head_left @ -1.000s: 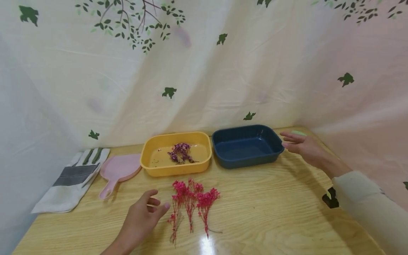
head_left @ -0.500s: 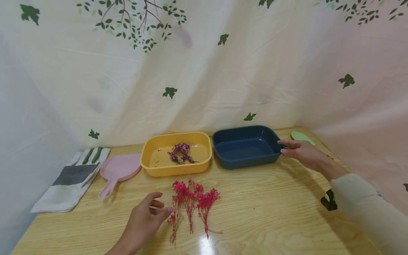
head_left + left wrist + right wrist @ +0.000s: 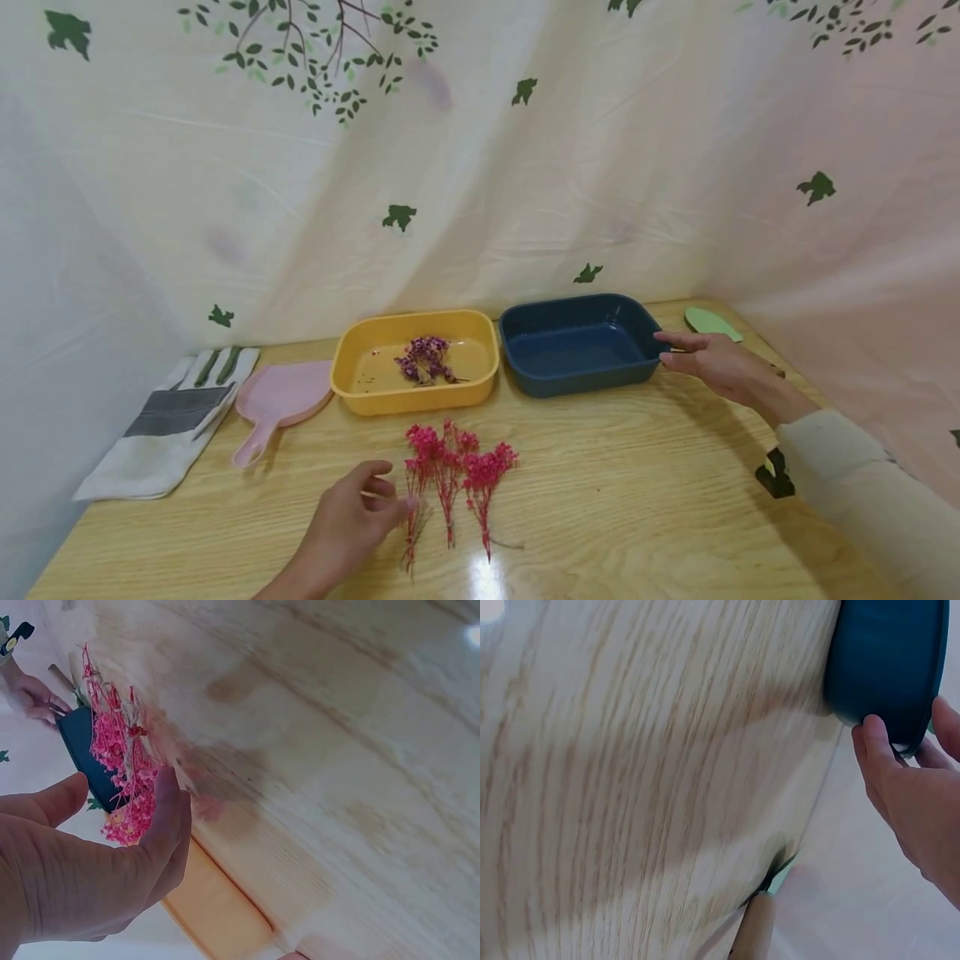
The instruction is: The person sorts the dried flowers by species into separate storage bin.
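Observation:
My left hand (image 3: 352, 517) hovers with loosely bent fingers beside the leftmost of three bunches of pink dried flowers (image 3: 487, 471). Its thumb tip overlaps that bunch's stems in the head view; whether it touches them I cannot tell. In the left wrist view a gap separates the thumb from the fingers (image 3: 166, 814). My right hand (image 3: 712, 358) is at the right end of a dark blue rectangular dish (image 3: 577, 379), its fairly straight fingers (image 3: 877, 739) against the outer wall and its thumb near the rim. Left of it, a yellow dish (image 3: 412, 402) holds purple dried flowers (image 3: 426, 358).
A pink flat pan with a handle (image 3: 281, 396) lies left of the yellow dish. Farther left is a white cloth item with a grey band (image 3: 180, 412). Behind my right hand lies a green-headed tool (image 3: 708, 322) with a wooden handle (image 3: 754, 926). A printed curtain (image 3: 480, 167) hangs behind the table.
My right hand has moved slightly left and down onto the blue dish's right end, uncovering the green tool head. My left hand has edged right toward the pink flowers.

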`<action>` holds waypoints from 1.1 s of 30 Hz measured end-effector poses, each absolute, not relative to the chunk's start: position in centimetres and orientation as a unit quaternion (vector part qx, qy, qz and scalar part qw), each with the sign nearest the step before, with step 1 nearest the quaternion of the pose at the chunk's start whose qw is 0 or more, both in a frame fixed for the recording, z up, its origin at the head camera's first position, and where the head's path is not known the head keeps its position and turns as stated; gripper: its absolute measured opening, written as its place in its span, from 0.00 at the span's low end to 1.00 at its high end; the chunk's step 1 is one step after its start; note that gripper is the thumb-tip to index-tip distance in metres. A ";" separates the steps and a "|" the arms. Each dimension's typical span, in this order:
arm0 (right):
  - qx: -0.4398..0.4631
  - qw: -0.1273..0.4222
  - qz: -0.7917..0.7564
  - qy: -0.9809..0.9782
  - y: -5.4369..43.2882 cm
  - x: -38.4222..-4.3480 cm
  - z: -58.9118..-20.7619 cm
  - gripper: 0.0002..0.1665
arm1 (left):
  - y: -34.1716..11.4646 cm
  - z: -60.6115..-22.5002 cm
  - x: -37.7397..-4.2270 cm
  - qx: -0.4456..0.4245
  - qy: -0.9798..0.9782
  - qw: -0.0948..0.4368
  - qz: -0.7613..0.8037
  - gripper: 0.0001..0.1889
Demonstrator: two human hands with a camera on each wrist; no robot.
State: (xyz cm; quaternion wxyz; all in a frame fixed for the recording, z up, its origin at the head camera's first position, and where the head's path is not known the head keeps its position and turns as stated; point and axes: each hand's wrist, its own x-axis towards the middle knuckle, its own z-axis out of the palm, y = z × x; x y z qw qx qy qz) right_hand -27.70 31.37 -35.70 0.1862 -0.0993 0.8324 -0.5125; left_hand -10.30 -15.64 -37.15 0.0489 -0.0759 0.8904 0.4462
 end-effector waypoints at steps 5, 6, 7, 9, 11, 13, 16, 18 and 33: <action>-0.088 0.177 -0.514 0.835 31.1 -27.9 -35.9 0.40 | -15.4 -37.6 -10.3 -0.077 0.895 0.050 0.437 0.32; -0.087 0.174 -0.516 0.835 31.1 -27.9 -35.9 0.40 | -15.3 -37.7 -10.4 -0.077 0.896 0.050 0.435 0.32; -0.084 0.172 -0.518 0.834 31.0 -28.0 -36.0 0.39 | -15.2 -37.8 -10.4 -0.077 0.897 0.050 0.433 0.32; -0.076 0.167 -0.522 0.833 31.0 -28.1 -36.1 0.39 | -15.0 -38.1 -10.6 -0.075 0.898 0.052 0.431 0.33; -0.071 0.164 -0.525 0.832 30.9 -28.0 -36.1 0.38 | -14.7 -38.4 -10.7 -0.071 0.901 0.053 0.425 0.34; -0.068 0.163 -0.529 0.830 30.8 -28.0 -36.2 0.38 | -14.5 -38.6 -10.8 -0.066 0.906 0.051 0.415 0.35; -0.069 0.162 -0.531 0.829 30.7 -28.0 -36.1 0.38 | -14.3 -38.9 -11.0 -0.053 0.917 0.044 0.393 0.32; -0.071 0.161 -0.532 0.828 30.7 -28.0 -36.1 0.38 | -14.3 -39.0 -11.0 -0.036 0.923 0.031 0.381 0.28; -0.082 0.160 -0.520 0.835 30.9 -27.9 -35.8 0.39 | -15.7 -38.4 -11.4 -0.084 0.843 0.110 0.520 0.22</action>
